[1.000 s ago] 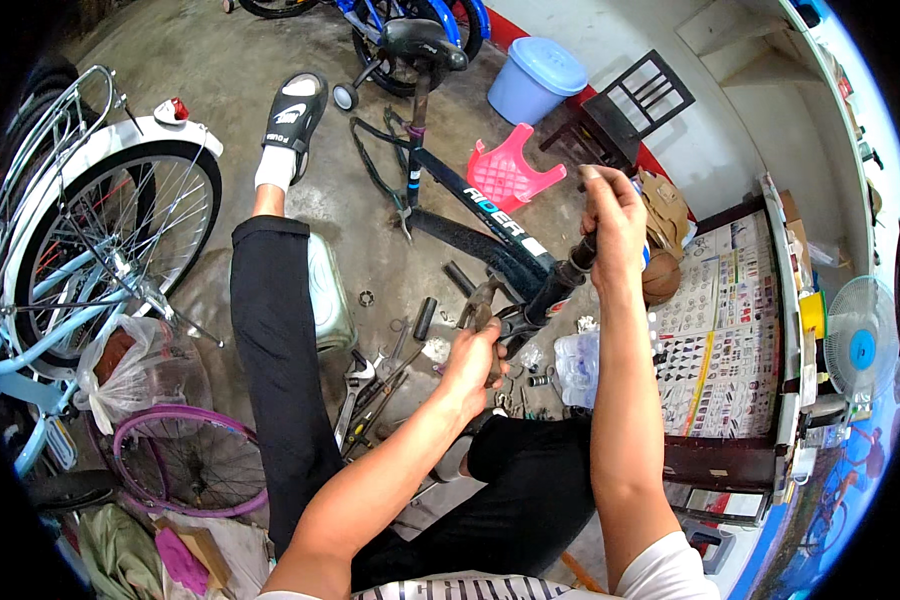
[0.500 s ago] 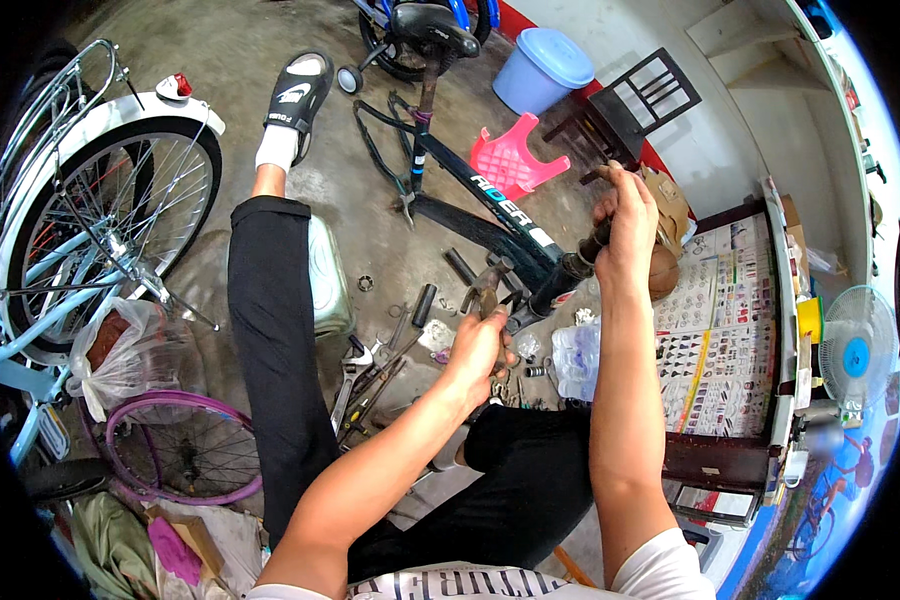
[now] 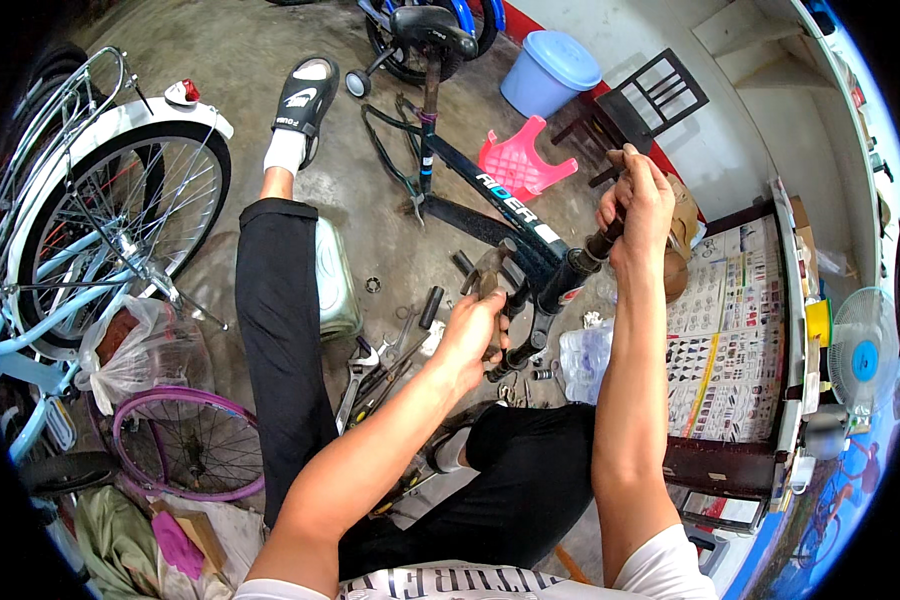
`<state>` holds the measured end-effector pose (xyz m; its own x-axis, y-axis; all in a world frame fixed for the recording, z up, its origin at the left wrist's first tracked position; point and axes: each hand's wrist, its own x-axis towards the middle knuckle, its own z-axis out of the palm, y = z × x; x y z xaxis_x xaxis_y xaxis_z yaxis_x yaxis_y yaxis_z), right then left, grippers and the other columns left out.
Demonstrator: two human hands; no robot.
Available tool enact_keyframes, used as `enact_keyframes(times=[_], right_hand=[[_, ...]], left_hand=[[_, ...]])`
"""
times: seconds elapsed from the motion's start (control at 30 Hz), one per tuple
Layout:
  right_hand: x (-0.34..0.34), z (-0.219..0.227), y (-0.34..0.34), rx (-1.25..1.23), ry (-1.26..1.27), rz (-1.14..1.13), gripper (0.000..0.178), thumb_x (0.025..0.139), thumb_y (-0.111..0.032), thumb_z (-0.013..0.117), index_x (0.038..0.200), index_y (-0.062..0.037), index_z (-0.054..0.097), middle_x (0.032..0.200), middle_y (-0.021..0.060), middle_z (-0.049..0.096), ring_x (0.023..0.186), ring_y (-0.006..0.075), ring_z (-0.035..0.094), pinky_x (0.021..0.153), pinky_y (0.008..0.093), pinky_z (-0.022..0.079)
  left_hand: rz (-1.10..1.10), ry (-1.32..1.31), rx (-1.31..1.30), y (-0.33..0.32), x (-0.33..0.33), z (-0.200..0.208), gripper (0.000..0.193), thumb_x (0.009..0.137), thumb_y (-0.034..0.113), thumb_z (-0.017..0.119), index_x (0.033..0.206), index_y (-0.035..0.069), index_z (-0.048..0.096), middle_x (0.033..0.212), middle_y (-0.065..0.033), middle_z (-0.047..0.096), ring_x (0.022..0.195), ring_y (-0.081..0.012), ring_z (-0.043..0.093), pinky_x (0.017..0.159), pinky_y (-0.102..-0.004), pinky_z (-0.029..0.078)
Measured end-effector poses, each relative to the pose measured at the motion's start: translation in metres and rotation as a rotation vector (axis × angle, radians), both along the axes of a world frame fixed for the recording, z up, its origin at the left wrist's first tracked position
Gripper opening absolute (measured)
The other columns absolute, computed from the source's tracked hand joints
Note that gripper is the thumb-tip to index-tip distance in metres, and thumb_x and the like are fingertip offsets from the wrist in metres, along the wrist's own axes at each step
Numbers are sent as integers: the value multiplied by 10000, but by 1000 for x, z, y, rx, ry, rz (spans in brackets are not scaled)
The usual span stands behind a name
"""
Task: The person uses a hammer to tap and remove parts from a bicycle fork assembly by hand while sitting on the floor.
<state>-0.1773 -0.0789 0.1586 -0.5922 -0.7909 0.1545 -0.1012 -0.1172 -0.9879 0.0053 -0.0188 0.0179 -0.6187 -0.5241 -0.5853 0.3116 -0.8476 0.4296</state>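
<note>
A dark bicycle frame [image 3: 485, 187] with a saddle [image 3: 432, 32] lies tilted on the floor, its head tube [image 3: 568, 268] toward me. My left hand [image 3: 473, 332] is closed around the handle of a hammer [image 3: 493, 260], whose head points up beside the frame's front end. Close to that hand is the bicycle's dark front fork [image 3: 532, 345]. My right hand [image 3: 640, 208] grips a dark metal piece [image 3: 602, 242] that sticks out of the head tube's far end; my fingers hide most of it, so its exact kind cannot be told.
An adjustable wrench [image 3: 355, 380] and several tools lie between my legs. A pale green container [image 3: 336, 280] stands by my left leg. A light-blue bicycle [image 3: 120, 250] and purple wheel rim [image 3: 185, 440] are left. A pink plastic piece [image 3: 526, 160], blue bucket [image 3: 550, 75] and chair [image 3: 650, 100] are beyond.
The left hand with the hammer has drawn slightly left, away from the fork, which shows more now. My right hand keeps its grip and has shifted slightly up and right; the view has shifted too.
</note>
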Motion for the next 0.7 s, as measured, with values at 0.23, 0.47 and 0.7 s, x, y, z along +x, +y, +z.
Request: enact_keyframes(times=[0.23, 0.47, 0.7], right_hand=[[2, 0, 0, -1, 12, 19, 322, 994, -290, 651, 1032, 27, 689, 538, -52, 351, 384, 101, 394, 387, 271, 305], [-5, 5, -2, -45, 58, -39, 357, 979, -290, 649, 1076, 50, 696, 551, -57, 341, 415, 95, 404, 411, 264, 343], [-13, 1, 3, -79, 90, 45, 345, 992, -275, 623, 1101, 46, 685, 565, -58, 322, 428, 82, 388, 418, 264, 348]], left_hand=[[-73, -2, -67, -4, -21, 33, 196, 1021, 293, 582, 1053, 99, 576, 780, -4, 572, 584, -108, 538, 447, -278, 362], [-32, -51, 64, -2, -11, 24, 223, 1019, 323, 612, 1040, 107, 563, 775, -1, 563, 574, -97, 519, 440, -271, 341], [-177, 133, -177, -11, -2, 42, 221, 1014, 305, 615, 1008, 96, 541, 787, 0, 559, 546, -101, 514, 408, -280, 329]])
